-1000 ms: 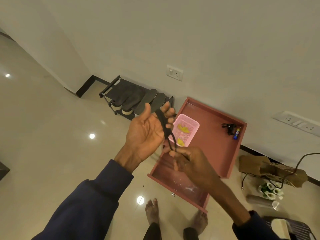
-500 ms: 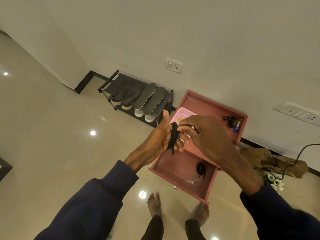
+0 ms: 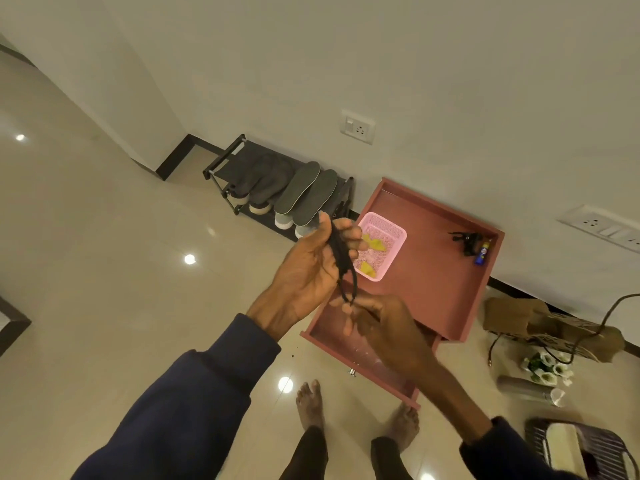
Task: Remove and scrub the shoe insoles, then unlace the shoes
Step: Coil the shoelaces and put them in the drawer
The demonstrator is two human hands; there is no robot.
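Note:
A black shoelace (image 3: pixel 341 259) is wound in loops around the fingers of my left hand (image 3: pixel 311 268), which is held palm up above the floor. My right hand (image 3: pixel 384 323) is just below it and pinches the lace's hanging end. Two dark grey insoles (image 3: pixel 304 192) lie on the shoes on a low black shoe rack (image 3: pixel 239 161) against the wall. The shoes under them show only pale soles.
A pink wooden drawer (image 3: pixel 436 271) lies on the floor under my hands, with a pink basket (image 3: pixel 381 244) and a small blue bottle (image 3: pixel 482 252) in it. A brown paper bag (image 3: pixel 540 323), white flowers and a cable lie at the right. My bare feet (image 3: pixel 310 403) are below.
My right hand has dropped from beside the left fingers to below them, drawing the lace's end down. The left hand has turned more palm up.

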